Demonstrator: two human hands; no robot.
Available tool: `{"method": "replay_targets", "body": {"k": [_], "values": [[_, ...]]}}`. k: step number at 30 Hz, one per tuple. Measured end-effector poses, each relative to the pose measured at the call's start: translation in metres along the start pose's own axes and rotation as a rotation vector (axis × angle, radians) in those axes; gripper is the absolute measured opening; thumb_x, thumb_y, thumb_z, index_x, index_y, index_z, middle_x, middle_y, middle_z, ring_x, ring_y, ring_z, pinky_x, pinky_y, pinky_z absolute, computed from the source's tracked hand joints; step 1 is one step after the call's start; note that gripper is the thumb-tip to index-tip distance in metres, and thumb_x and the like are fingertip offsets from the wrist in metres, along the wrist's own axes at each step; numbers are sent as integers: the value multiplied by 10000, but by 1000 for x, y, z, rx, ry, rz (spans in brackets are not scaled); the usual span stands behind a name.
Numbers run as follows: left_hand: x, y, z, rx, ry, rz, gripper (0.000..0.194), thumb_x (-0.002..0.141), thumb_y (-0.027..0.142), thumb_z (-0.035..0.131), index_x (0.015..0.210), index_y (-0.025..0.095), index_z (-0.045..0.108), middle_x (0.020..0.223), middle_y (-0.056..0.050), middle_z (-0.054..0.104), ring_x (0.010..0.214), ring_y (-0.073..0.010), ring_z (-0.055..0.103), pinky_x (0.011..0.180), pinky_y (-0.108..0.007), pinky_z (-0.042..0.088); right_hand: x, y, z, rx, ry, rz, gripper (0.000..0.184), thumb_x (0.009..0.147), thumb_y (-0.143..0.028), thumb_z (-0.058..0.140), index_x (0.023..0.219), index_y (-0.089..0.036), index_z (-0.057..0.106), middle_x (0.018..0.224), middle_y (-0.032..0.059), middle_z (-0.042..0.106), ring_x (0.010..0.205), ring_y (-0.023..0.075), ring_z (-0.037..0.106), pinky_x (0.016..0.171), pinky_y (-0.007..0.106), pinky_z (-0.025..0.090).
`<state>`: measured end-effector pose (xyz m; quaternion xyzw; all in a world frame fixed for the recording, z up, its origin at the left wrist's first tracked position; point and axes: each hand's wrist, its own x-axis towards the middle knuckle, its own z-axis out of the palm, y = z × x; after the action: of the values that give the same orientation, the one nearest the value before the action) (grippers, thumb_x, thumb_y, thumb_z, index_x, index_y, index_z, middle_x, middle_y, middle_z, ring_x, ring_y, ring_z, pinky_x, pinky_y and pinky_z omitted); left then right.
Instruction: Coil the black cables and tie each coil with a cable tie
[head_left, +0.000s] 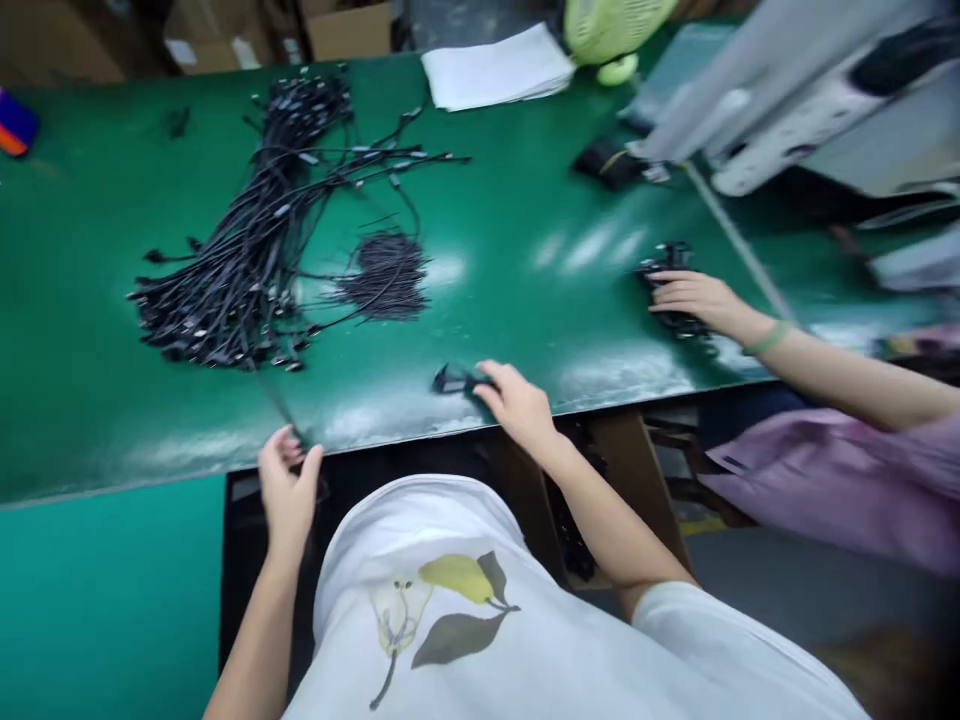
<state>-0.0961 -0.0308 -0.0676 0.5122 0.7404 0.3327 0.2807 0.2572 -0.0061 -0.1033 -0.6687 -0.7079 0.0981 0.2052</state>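
Note:
My left hand (289, 490) is at the table's front edge, with curled fingers on a blurred dark cable (279, 398) that runs up towards the pile. My right hand (521, 408) has its thumb and fingers closed on one end of a small folded black cable (451, 379) lying at the tabletop. Beyond my left hand spreads a large heap of black cables (247, 240) with small plugs at their ends. Beside the heap lies a bunch of thin black ties (390, 275).
A co-worker's hand (701, 298) rests on a black cable bundle at the right of the green table (517, 250). White papers (499, 70), a yellow-green fan (611, 30) and a white power strip (795, 125) are at the back. Cardboard boxes (349, 32) stand behind.

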Motion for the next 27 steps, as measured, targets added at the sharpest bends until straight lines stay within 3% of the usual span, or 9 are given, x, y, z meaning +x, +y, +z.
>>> {"method": "replay_targets", "body": {"k": [2, 4, 8, 11, 13, 18, 23, 25, 27], "values": [[5, -16, -6, 90, 26, 35, 782, 754, 547, 689, 1401, 160, 482, 1248, -129, 503, 1091, -251, 554, 1041, -460, 483, 14, 48, -21, 22, 198, 291, 369, 996, -374, 444, 1298, -196, 560, 1164, 115, 645, 996, 225, 612, 867, 325, 467], [8, -24, -9, 92, 26, 53, 831, 759, 567, 672, 1439, 149, 442, 1303, -150, 466, 1094, -254, 557, 1014, -452, 507, 28, 91, -42, -20, 301, 480, 390, 963, -299, 462, 1311, -147, 548, 1194, 157, 621, 1062, 254, 586, 942, 368, 450], [12, -21, -13, 305, 28, 128, 679, 838, 566, 556, 1360, 131, 536, 1130, -135, 598, 1008, -283, 567, 1019, -514, 469, 52, 137, -64, -248, 284, 681, 413, 933, -270, 489, 1289, -77, 572, 1229, 242, 581, 1129, 323, 523, 966, 453, 409], [13, -17, -14, 468, -70, 184, 682, 873, 571, 504, 1379, 113, 522, 1144, -168, 622, 1073, -336, 557, 1047, -551, 426, 60, 146, -64, -380, 221, 697, 394, 943, -300, 491, 1220, -47, 612, 1293, 282, 551, 1202, 378, 464, 978, 512, 377], [11, -19, -13, 507, -105, 211, 725, 878, 574, 498, 1434, 110, 465, 1213, -191, 594, 1140, -361, 534, 1047, -550, 424, 61, 148, -63, -395, 209, 672, 444, 958, -295, 469, 1306, -34, 558, 1349, 286, 525, 1220, 369, 457, 987, 504, 375], [11, -24, -14, 415, -151, 159, 667, 884, 509, 484, 1462, 179, 444, 1135, -129, 610, 928, -285, 581, 962, -509, 487, 76, 157, -66, -351, 276, 646, 588, 953, -404, 519, 1415, -45, 459, 1385, 300, 486, 1208, 368, 473, 1000, 503, 379], [18, -20, -21, 350, -166, 71, 693, 860, 528, 502, 1464, 192, 455, 1088, -92, 596, 857, -242, 568, 842, -438, 527, 106, 151, -67, -236, 227, 627, 343, 950, -330, 512, 1158, -70, 594, 1165, 248, 589, 1063, 306, 540, 945, 436, 416], [16, -16, -25, 324, -124, 43, 677, 862, 531, 516, 1450, 199, 478, 1110, -92, 592, 841, -226, 572, 813, -412, 532, 109, 137, -66, -223, 247, 593, 302, 955, -320, 497, 1140, -97, 584, 1150, 217, 594, 1038, 278, 552, 939, 405, 424], [10, -10, -28, 305, 6, 79, 626, 877, 509, 523, 1416, 190, 523, 1136, -106, 598, 888, -232, 579, 853, -412, 526, 104, 116, -63, -174, 297, 495, 306, 950, -351, 516, 1144, -121, 574, 1160, 195, 599, 1041, 264, 565, 933, 381, 439]]}}
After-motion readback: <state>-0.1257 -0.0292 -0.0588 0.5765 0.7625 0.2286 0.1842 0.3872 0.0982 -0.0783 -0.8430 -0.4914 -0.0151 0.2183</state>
